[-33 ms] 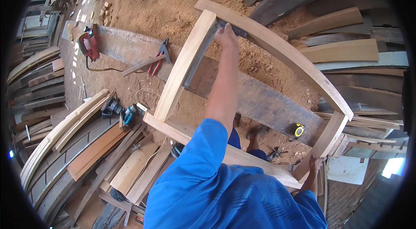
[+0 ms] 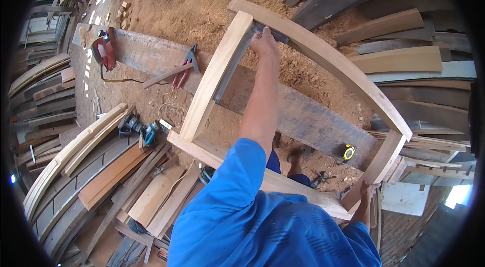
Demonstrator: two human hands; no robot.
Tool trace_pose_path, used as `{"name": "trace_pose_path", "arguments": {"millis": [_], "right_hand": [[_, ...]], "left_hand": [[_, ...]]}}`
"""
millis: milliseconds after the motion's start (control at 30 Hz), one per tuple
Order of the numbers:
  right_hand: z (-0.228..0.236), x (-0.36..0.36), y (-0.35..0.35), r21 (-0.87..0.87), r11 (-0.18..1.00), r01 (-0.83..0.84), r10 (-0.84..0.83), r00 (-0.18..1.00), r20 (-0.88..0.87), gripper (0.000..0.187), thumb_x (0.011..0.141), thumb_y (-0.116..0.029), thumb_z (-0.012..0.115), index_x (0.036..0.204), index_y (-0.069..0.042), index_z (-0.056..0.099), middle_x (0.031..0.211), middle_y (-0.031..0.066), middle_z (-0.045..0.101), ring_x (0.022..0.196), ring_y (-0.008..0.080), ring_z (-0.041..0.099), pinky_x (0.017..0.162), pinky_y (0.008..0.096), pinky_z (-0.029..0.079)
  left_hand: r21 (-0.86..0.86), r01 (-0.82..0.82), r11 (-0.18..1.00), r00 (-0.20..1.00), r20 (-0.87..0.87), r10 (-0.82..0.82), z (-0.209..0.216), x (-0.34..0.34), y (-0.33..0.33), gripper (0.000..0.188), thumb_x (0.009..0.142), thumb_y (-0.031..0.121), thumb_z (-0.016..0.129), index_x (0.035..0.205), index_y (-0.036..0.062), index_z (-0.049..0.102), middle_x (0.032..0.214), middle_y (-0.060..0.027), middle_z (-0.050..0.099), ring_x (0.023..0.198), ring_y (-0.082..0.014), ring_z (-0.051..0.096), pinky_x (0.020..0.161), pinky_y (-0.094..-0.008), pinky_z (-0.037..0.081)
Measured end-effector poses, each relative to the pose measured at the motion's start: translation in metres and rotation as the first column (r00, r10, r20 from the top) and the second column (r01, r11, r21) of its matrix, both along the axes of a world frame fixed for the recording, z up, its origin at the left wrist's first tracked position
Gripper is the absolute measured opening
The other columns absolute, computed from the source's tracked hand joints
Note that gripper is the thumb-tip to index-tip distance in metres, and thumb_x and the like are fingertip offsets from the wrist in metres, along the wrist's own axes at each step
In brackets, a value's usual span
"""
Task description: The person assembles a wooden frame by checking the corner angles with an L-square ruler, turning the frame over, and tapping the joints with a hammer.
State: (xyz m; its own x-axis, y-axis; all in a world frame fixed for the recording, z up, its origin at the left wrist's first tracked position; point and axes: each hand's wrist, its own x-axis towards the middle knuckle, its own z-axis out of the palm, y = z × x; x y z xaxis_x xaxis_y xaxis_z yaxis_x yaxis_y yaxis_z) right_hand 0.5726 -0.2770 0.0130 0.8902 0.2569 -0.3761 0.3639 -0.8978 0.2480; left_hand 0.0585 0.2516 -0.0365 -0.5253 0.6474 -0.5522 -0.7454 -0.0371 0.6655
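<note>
A four-sided pale wooden frame (image 2: 323, 60) with a bowed far side spans the space in front of me, above a long worn plank (image 2: 313, 115). At its far left inner corner, my left hand (image 2: 264, 43) is closed on a dark metal carpenter's square (image 2: 234, 65). One arm of the square runs along the frame's left piece, the other along the far side. My right hand (image 2: 368, 191) is at the near right, with its fingers wrapped round the short end piece of the frame. My body partly covers the near side.
On the plank lie a yellow tape measure (image 2: 348, 152), a red-handled hand tool (image 2: 188, 65) beside a wood strip, and a red power tool (image 2: 104, 52). A teal power tool (image 2: 150, 133) rests at left by stacked boards (image 2: 116, 173). Sawdust (image 2: 182, 9) covers the ground; more boards (image 2: 399, 60) lie right.
</note>
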Motion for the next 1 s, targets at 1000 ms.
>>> {"name": "trace_pose_path", "arguments": {"millis": [1000], "right_hand": [[-0.013,0.013,-0.001,-0.047,0.969,-0.244,0.246,0.969,0.032,0.089,0.087,-0.045,0.069,0.151,0.003,0.028,0.135,0.0369,0.050,0.127,0.0516,0.048,0.107,0.0538,0.040]], "left_hand": [[-0.266,0.767,0.584,0.416,-0.487,-0.768,0.107,0.115,-0.254,0.026,0.095,0.026,0.067,0.090,0.0028,0.056,0.074,-0.0027,0.057,0.065,-0.0106,0.052,0.058,-0.0301,0.044]]}}
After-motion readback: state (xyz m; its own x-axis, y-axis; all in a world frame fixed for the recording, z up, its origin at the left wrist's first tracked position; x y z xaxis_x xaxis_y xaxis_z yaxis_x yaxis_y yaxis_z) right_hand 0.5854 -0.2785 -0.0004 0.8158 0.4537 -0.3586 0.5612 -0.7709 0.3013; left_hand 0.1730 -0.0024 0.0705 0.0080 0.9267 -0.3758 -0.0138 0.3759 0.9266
